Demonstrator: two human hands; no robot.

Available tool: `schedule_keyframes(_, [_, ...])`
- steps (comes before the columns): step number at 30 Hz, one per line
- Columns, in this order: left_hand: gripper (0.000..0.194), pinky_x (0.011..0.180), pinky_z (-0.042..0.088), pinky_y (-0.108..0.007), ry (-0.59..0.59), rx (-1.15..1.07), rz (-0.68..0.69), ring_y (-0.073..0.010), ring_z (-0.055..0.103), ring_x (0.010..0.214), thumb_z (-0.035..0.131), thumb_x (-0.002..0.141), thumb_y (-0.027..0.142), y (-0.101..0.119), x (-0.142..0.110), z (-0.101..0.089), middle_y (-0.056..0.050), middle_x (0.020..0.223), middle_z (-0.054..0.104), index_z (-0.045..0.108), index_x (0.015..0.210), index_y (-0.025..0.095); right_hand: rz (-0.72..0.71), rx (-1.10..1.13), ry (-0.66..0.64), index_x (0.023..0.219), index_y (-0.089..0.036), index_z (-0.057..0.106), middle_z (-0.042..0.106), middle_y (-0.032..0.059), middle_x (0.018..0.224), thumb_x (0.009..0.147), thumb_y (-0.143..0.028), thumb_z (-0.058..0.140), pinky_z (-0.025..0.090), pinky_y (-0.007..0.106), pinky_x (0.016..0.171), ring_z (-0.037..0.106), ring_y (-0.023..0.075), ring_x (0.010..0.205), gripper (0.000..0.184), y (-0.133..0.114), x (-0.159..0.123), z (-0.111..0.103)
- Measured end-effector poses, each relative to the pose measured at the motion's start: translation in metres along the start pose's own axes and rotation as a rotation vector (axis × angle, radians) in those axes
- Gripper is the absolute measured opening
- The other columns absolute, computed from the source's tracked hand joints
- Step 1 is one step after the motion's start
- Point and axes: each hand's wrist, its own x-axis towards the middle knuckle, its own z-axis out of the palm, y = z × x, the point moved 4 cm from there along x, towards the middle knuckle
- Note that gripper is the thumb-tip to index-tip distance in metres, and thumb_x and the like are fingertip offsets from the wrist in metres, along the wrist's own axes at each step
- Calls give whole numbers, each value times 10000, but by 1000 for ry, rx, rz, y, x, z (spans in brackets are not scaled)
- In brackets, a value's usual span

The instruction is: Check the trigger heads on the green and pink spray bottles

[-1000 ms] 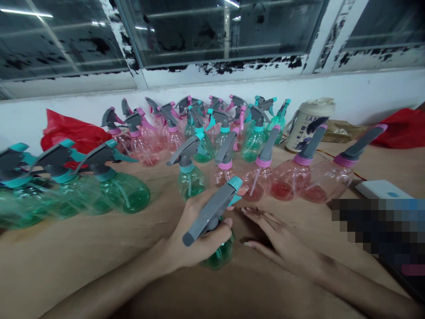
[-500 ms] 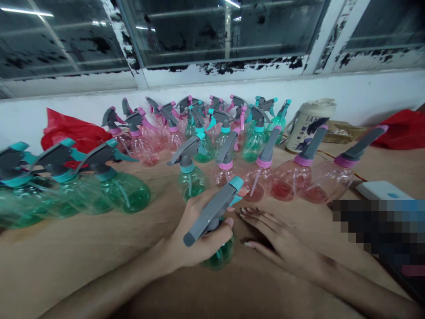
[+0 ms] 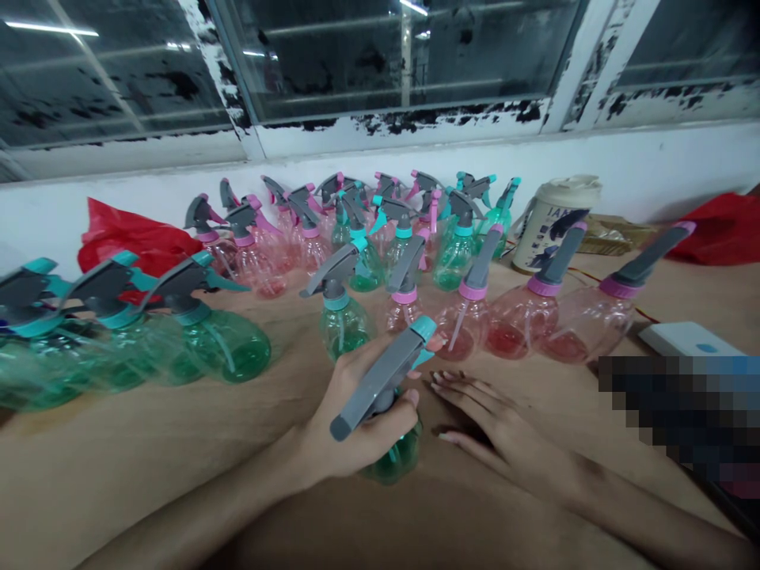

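My left hand (image 3: 356, 412) is wrapped round the neck of a green spray bottle (image 3: 397, 459) with a grey head and turquoise nozzle, at the near middle of the table. The palm and fingers hide its collar and much of its trigger. Just to the right of it, my right hand (image 3: 492, 419) rests on the table, fingers stretched out and holding nothing. A green spray bottle (image 3: 344, 328) stands beyond my left hand. Pink spray bottles (image 3: 514, 328) form a row past my right hand. More green spray bottles (image 3: 231, 344) stand at the left.
Several pink and green bottles crowd the back by the wall, a pink spray bottle (image 3: 261, 269) among them. A red bag (image 3: 131, 237) lies behind the left row. A printed cup (image 3: 549, 226), a white box (image 3: 692, 342) and another red bag (image 3: 724, 229) are on the right.
Hardly anything differs. My left hand keeps its hold on the green spray bottle, and my right hand stays flat on the table; the view has shifted slightly.
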Motion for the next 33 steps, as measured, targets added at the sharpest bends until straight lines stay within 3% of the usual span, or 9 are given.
schedule_keyframes(5, [114, 605, 522, -314, -3, -15, -4, -171, 557, 594, 471, 674, 219, 0, 0, -1, -7, 709, 596, 534, 769, 234, 92, 5, -27, 1434, -234, 224, 490, 103, 1361, 880, -427, 487, 449, 506, 954, 467, 277, 1227, 643, 6, -4, 5])
schedule_keyframes(13, [141, 749, 527, -338, -41, -96, -35, -196, 612, 777, 489, 712, 223, 4, 1, -3, -25, 852, 643, 565, 830, 237, 102, -3, -15, 1443, -256, 198, 510, 100, 1343, 875, -421, 498, 460, 509, 936, 491, 278, 1205, 663, 5, -3, 4])
schedule_keyframes(19, [96, 558, 503, -280, -56, -50, -91, -153, 537, 568, 474, 700, 234, 3, 0, -6, 18, 664, 565, 539, 771, 243, -29, -27, -47, 1344, -226, 422, 515, 75, 1343, 900, -381, 481, 400, 464, 1022, 448, 240, 1247, 475, -2, 1, 0])
schedule_keyframes(24, [115, 554, 497, -287, -68, -23, -52, -153, 530, 555, 462, 709, 224, 5, 0, -6, 22, 647, 564, 537, 795, 242, -14, -34, -63, 1305, -209, 472, 524, 71, 1335, 899, -392, 480, 393, 459, 1033, 440, 233, 1254, 445, -3, 2, -1])
schedule_keyframes(30, [134, 631, 493, -317, 7, -15, 10, -170, 545, 632, 474, 694, 191, 3, 1, -2, -5, 726, 569, 535, 808, 227, 93, -22, -60, 1439, -183, 214, 464, 106, 1383, 889, -440, 472, 427, 492, 991, 442, 257, 1250, 660, 4, -2, 4])
schedule_keyframes(33, [119, 602, 481, -310, 15, 22, 1, -166, 521, 605, 468, 699, 189, 1, 0, 0, 0, 705, 547, 530, 794, 227, 87, -40, -75, 1421, -177, 266, 471, 101, 1379, 894, -430, 468, 421, 489, 998, 443, 254, 1249, 619, 3, -2, 3])
